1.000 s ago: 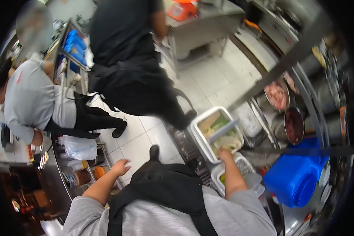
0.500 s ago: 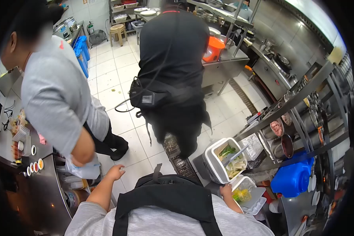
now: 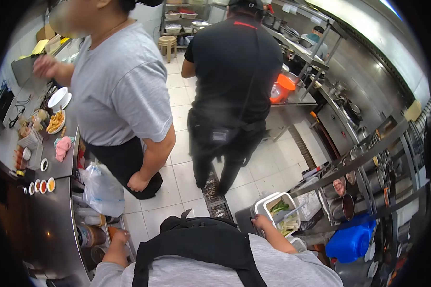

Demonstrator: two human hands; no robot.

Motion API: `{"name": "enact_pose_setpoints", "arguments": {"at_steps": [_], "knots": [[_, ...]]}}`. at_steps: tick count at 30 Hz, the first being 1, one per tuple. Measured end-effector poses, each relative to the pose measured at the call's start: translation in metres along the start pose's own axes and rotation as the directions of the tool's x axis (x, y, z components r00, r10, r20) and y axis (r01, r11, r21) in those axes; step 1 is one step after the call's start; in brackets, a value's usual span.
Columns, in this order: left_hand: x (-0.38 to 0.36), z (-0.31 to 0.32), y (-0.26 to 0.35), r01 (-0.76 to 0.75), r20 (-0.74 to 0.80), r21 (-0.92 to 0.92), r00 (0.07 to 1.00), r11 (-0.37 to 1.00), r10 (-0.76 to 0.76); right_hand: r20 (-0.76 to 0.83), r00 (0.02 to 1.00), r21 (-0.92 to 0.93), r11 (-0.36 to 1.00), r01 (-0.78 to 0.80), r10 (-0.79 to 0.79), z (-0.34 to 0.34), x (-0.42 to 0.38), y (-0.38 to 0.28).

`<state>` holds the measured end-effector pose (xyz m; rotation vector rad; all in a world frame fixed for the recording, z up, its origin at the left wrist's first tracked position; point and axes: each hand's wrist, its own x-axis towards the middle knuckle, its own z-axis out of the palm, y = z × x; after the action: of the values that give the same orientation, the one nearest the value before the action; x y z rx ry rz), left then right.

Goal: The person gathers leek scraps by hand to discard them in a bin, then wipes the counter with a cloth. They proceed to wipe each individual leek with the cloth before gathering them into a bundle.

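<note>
My left hand [image 3: 120, 236] hangs low beside the shelves under the steel counter, its fingers loosely curled with nothing seen in them. An orange piece [image 3: 114, 231] shows right behind it, and a jar [image 3: 90, 236] stands on the shelf to its left. On the other side, my right hand [image 3: 261, 222] is at the near left side of a white bin [image 3: 257, 206], overlapping its edge in this view. Its fingers point down and are mostly hidden. Green leaves [image 3: 279, 207] and pale cut vegetables [image 3: 288, 225] lie in the bin, with a grey handle across them.
A person in grey [image 3: 124, 86] stands at the left counter, a person in black [image 3: 234, 71] ahead over the floor drain [image 3: 216, 201]. A plastic bag [image 3: 103, 189] hangs by the counter. A blue jug [image 3: 352, 241] and metal rack [image 3: 354, 167] line the right. Sauce cups [image 3: 43, 186] sit left.
My left hand has moved lower and left, my right hand left along the bin. The person in black now stands more upright, farther ahead. The person in grey has raised one hand over the counter.
</note>
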<state>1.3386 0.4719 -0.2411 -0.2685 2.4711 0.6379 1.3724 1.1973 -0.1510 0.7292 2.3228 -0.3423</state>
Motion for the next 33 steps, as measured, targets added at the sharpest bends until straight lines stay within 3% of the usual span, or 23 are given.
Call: {"name": "enact_pose_setpoints", "arguments": {"at_steps": [1,2,4,5,8,9,10,12,17,19,21,24,26,28,30,31,33], "knots": [[-0.014,0.007,-0.019,0.114,0.055,-0.132,0.993,0.985,-0.107,0.022,1.000,-0.026,1.000,-0.005,0.005,-0.006,0.008,-0.008],[-0.026,0.010,-0.030,0.130,0.051,-0.134,0.991,0.982,-0.124,0.032,0.999,-0.033,0.999,0.008,-0.007,-0.008,0.017,-0.014],[-0.052,0.017,-0.049,0.014,0.100,0.002,0.995,1.000,-0.014,0.016,0.998,-0.063,0.996,0.056,-0.055,-0.005,0.037,-0.017],[-0.053,0.032,-0.072,0.027,0.105,0.005,0.994,1.000,-0.028,0.029,0.998,-0.067,0.996,0.061,-0.059,-0.005,0.043,-0.020],[-0.071,0.064,-0.043,0.103,-0.033,-0.076,0.994,0.992,-0.106,0.104,0.983,-0.149,0.975,0.163,-0.148,-0.015,0.052,-0.023],[-0.077,0.072,-0.028,0.234,0.052,-0.484,0.970,0.843,-0.239,0.094,0.979,-0.133,0.972,0.194,-0.182,-0.020,0.049,-0.024],[-0.074,0.087,-0.046,0.242,0.054,-0.484,0.967,0.841,-0.247,0.083,0.972,-0.114,0.967,0.226,-0.218,-0.028,0.041,-0.028],[-0.070,0.094,-0.008,0.176,0.096,-0.038,0.980,0.984,-0.172,0.026,0.970,-0.128,0.962,0.241,-0.240,-0.033,0.036,-0.026],[-0.059,0.064,0.098,0.044,0.078,-0.094,0.996,0.995,-0.037,-0.028,0.940,-0.122,0.934,0.335,-0.341,0.009,0.092,0.042],[-0.062,0.049,0.135,-0.109,-0.023,-0.004,0.994,0.994,0.108,-0.028,0.942,-0.097,0.939,0.330,-0.334,0.010,0.089,0.065],[-0.062,0.041,0.158,-0.099,-0.027,0.028,0.995,0.995,0.100,0.067,0.973,-0.007,0.975,0.222,-0.221,0.009,0.087,0.083],[-0.058,0.038,0.178,-0.061,-0.006,0.110,0.998,0.992,0.062,-0.006,0.958,-0.084,0.955,0.285,-0.287,0.033,0.099,0.126],[-0.052,0.041,0.182,-0.035,0.015,0.165,0.999,0.986,0.033,-0.037,0.959,-0.032,0.959,0.281,-0.282,0.040,0.094,0.144],[-0.044,0.043,0.186,0.067,0.073,0.232,0.994,0.970,-0.086,0.115,0.966,-0.018,0.971,0.237,-0.233,0.036,0.092,0.147],[-0.034,0.044,0.196,0.086,0.111,0.248,0.987,0.965,-0.117,0.118,0.959,0.016,0.966,0.256,-0.256,0.042,0.100,0.150],[-0.029,0.045,0.203,0.066,0.114,0.278,0.988,0.958,-0.101,0.145,0.949,0.158,0.954,0.256,-0.279,0.036,0.096,0.149],[-0.018,0.045,0.226,0.114,0.081,0.291,0.986,0.950,-0.143,0.131,0.945,0.231,0.936,0.265,-0.299,0.029,0.094,0.138]]}}
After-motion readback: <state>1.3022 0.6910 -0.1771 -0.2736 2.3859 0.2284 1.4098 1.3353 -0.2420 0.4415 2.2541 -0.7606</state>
